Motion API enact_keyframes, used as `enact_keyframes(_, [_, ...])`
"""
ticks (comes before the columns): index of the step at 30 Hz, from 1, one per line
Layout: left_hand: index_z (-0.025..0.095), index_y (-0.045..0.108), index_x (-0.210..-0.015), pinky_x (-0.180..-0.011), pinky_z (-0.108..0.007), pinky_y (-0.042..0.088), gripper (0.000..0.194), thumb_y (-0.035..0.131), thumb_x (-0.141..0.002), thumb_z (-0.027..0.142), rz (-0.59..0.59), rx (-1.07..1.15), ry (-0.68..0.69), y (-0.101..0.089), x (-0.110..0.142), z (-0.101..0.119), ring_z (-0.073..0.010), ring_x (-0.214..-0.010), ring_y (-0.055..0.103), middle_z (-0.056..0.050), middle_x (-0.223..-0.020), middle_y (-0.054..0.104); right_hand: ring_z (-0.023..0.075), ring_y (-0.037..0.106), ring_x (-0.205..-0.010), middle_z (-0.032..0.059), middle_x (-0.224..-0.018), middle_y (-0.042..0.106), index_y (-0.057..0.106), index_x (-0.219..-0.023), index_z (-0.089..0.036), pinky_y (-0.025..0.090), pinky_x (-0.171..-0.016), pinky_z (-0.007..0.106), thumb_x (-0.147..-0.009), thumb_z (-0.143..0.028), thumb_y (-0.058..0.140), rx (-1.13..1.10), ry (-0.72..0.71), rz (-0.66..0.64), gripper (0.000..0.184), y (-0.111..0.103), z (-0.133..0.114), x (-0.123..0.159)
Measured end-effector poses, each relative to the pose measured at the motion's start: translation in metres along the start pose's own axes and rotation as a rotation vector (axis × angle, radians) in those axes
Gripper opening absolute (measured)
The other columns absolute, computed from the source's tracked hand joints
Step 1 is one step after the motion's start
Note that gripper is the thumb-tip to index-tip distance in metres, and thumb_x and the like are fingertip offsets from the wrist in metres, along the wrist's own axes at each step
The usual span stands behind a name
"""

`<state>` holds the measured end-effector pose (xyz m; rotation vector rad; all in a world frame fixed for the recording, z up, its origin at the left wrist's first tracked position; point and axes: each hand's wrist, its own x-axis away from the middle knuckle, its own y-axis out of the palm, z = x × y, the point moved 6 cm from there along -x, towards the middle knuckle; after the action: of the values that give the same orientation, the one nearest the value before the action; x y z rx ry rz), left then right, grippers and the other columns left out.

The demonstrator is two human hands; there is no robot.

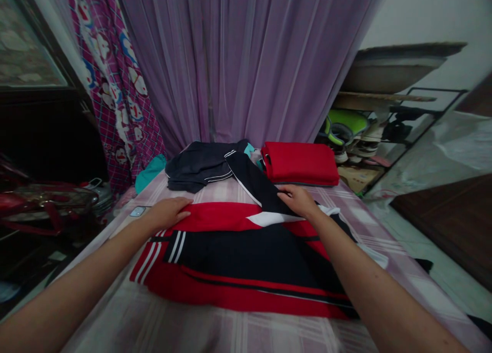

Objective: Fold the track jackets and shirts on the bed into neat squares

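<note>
While your left hand [171, 212] rests at the red upper edge of the striped jacket [215, 297], your right hand [295, 199] is on its upper dark sleeve [251, 179], thumb and fingers close together near the sleeve's edge; whether either of your hands is gripping the fabric or only pressing on it, you cannot tell from this view. The jacket lies spread out in front of you on the plaid cloth [126, 312], beneath and between your forearms. As far as it shows, part of the arranging looks done: the lower dark sleeve [238, 250] is laid lengthwise across the body, its white-striped cuff pointing to your left, near the red striped end of the garment. The upper sleeve looks unfinished, since it slants away from the body and its striped cuff lies against the dark clothing [200, 163] at the far side. The body, too, is long and loosely spread, with white fabric poking out by your right forearm, so you seem to be about midway with this piece. Beyond it, the red bundle [303, 163] is already folded into a neat block in front of the purple curtain [277, 76], whereas the dark clothing beside it looks less tidily squared.
</note>
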<state>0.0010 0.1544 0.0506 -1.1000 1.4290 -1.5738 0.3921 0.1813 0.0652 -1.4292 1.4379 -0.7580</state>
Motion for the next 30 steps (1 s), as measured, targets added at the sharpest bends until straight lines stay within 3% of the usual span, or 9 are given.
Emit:
enact_keyframes(4, [0.02,0.054,-0.139,-0.109,-0.038,0.04,0.052,0.041,-0.093,0.04,0.159,0.096,0.034,-0.029,-0.012,0.041,-0.0245,-0.128,0.056,-0.009,-0.141,0.059,0.0214,0.066,-0.109,0.0054,-0.117,0.073,0.071,-0.111,-0.024,0.049,-0.095,0.035,-0.09,-0.023,0.051,-0.04,-0.313,-0.012,0.029,0.0,-0.029,0.043])
enact_keyframes(9, [0.023,0.048,-0.144,-0.113,-0.039,0.037,0.053,0.049,-0.092,0.03,0.298,0.125,0.195,-0.057,-0.041,0.122,-0.024,-0.136,0.048,-0.008,-0.15,0.051,0.0236,0.06,-0.122,0.0087,-0.131,0.066,0.072,-0.105,-0.024,0.044,-0.102,0.045,-0.086,-0.013,0.051,0.055,-0.485,-0.093,0.03,0.017,-0.04,0.099])
enact_keyframes(12, [0.026,0.05,-0.142,-0.113,-0.04,0.036,0.05,0.049,-0.092,0.024,0.254,0.06,0.265,-0.057,-0.066,0.164,-0.0248,-0.137,0.046,-0.009,-0.151,0.049,0.0258,0.055,-0.127,0.0108,-0.136,0.062,0.07,-0.104,-0.022,0.042,-0.103,0.048,-0.085,-0.012,0.051,0.074,-0.473,-0.085,0.029,0.024,-0.034,0.115])
enact_keyframes(14, [0.028,0.051,-0.141,-0.109,-0.041,0.039,0.048,0.05,-0.094,0.031,0.13,0.065,0.184,-0.047,-0.085,0.179,-0.0263,-0.132,0.052,-0.009,-0.145,0.056,0.027,0.053,-0.129,0.0112,-0.139,0.059,0.069,-0.106,-0.022,0.043,-0.102,0.048,-0.086,-0.013,0.051,0.067,-0.449,-0.069,0.028,0.028,-0.03,0.12])
enact_keyframes(18, [0.018,0.056,-0.134,-0.094,-0.043,0.049,0.062,0.056,-0.086,0.058,-0.016,0.097,-0.071,-0.024,-0.115,0.189,-0.0348,-0.117,0.063,-0.019,-0.128,0.066,0.0275,0.052,-0.13,0.0124,-0.14,0.058,0.069,-0.107,-0.022,0.042,-0.101,0.047,-0.087,-0.015,0.052,0.026,-0.417,-0.012,0.027,0.033,-0.025,0.124])
enact_keyframes(20, [0.018,0.057,-0.131,-0.091,-0.04,0.051,0.058,0.061,-0.084,0.053,-0.011,0.105,-0.119,-0.02,-0.122,0.192,-0.0335,-0.114,0.065,-0.018,-0.125,0.068,0.0268,0.052,-0.129,0.0121,-0.14,0.059,0.069,-0.106,-0.023,0.042,-0.101,0.046,-0.087,-0.015,0.052,-0.001,-0.404,0.007,0.026,0.034,-0.023,0.125])
enact_keyframes(23, [0.022,0.046,-0.142,-0.091,-0.035,0.05,0.055,0.053,-0.09,0.037,0.076,0.133,-0.177,-0.03,-0.118,0.187,-0.0275,-0.116,0.064,-0.013,-0.131,0.066,0.0263,0.053,-0.128,0.0114,-0.139,0.059,0.069,-0.105,-0.024,0.043,-0.1,0.046,-0.087,-0.016,0.053,-0.055,-0.376,0.016,0.025,0.032,-0.021,0.125])
enact_keyframes(27, [0.028,0.04,-0.148,-0.084,-0.033,0.05,0.059,0.051,-0.09,0.038,0.308,0.229,-0.225,-0.058,-0.07,0.16,-0.0241,-0.105,0.068,-0.006,-0.121,0.07,0.027,0.055,-0.126,0.0146,-0.136,0.061,0.065,-0.115,-0.02,0.044,-0.101,0.046,-0.09,-0.024,0.053,-0.12,-0.287,0.074,0.028,0.03,-0.013,0.122])
enact_keyframes(30, [0.03,0.047,-0.143,-0.071,-0.028,0.048,0.055,0.048,-0.09,0.044,0.355,0.246,-0.229,-0.057,-0.013,0.138,-0.0201,-0.086,0.07,-0.001,-0.099,0.073,0.0254,0.059,-0.122,0.0132,-0.131,0.065,0.061,-0.126,-0.019,0.045,-0.101,0.044,-0.096,-0.03,0.045,-0.153,-0.178,0.138,0.036,0.031,-0.002,0.118])
